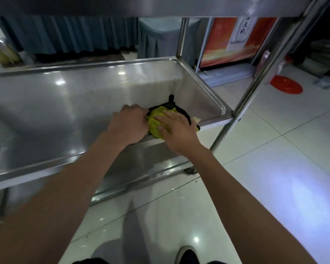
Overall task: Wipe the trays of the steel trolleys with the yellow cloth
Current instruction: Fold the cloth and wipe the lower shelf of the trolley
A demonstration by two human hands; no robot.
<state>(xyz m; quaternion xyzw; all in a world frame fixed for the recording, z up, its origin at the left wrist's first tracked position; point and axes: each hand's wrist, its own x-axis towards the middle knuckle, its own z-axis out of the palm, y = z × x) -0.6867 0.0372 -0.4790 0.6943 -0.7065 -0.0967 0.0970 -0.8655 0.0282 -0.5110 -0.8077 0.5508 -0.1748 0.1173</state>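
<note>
At frame centre, right hand (176,130) lies with fingers spread flat on the cloth (156,124); left hand (131,124) pinches its left edge, inside the tray (74,96).

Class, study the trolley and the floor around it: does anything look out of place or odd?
Yes. A red lid-like disc lies flat on the tiled floor right of the trolley, oddly placed. A black item sits under the yellow cloth in the middle tray corner.

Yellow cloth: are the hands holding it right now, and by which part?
The left hand is closed on the yellow cloth's left edge. The right hand lies flat on top, pressing it down near the middle tray's front right corner.
</note>
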